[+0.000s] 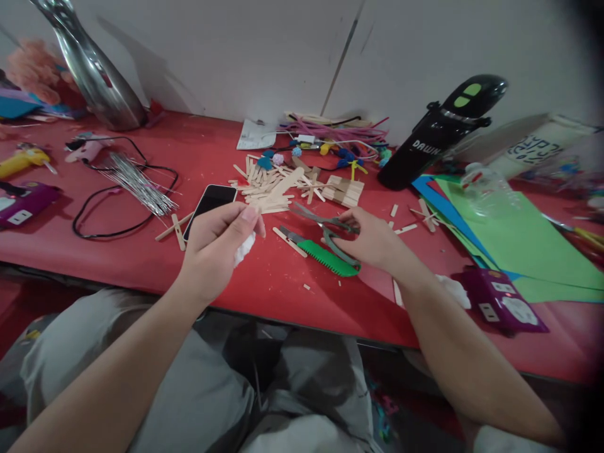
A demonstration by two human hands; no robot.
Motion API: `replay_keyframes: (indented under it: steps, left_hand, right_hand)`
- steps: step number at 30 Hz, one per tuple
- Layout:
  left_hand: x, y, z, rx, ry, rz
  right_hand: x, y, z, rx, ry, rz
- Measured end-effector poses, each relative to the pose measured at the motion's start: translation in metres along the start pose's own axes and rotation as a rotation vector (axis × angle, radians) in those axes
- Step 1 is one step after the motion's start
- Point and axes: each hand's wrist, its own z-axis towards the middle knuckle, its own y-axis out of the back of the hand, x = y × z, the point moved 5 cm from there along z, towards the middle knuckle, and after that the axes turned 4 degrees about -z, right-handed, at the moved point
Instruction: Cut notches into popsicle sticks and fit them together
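We see the left forearm slanting up from the lower left, the left hand closed in a pinch with its thumb over bent fingers. Our right forearm angles inward, the right hand loosely curled, apart from the left.

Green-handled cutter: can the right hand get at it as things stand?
Probably not cleanly: the right hand is close, but it is occupied with the scissors, and one scissor handle overlaps the green-handled cutter in view. Freeing the hand first would likely help.
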Motion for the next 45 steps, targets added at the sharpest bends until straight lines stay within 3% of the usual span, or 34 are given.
replay_keyframes:
  steps: [3, 7, 10, 13, 16, 32, 38, 45]
  left_hand:
    - [0.001, -0.011, -0.005, 0.049, 0.037, 0.074]
    - [0.003, -0.024, -0.009, 0.108, 0.039, 0.169]
    - [0.005, -0.033, -0.01, 0.147, 0.01, 0.237]
    - [0.008, -0.041, -0.01, 0.19, -0.021, 0.275]
    - [0.012, -0.045, -0.012, 0.227, 0.02, 0.263]
    - [0.036, -0.049, -0.02, 0.296, 0.339, -0.122]
    - [0.035, -0.051, -0.021, 0.297, 0.368, -0.206]
    - [0.031, -0.053, -0.022, 0.323, 0.395, -0.238]
  right_hand:
    - [0.001, -0.001, 0.004, 0.019, 0.029, -0.033]
    - [0.042, 0.01, -0.003, -0.112, 0.145, 0.276]
    - [0.073, 0.002, -0.016, 0.059, 0.136, 0.613]
    - [0.092, -0.002, -0.027, 0.081, 0.16, 0.752]
    - [0.093, -0.005, -0.031, 0.052, 0.145, 0.801]
    - [0.096, 0.001, -0.036, -0.032, 0.226, 0.795]
    - [0.095, 0.0, -0.038, -0.052, 0.232, 0.762]
    - [0.093, 0.002, -0.042, -0.094, 0.264, 0.537]
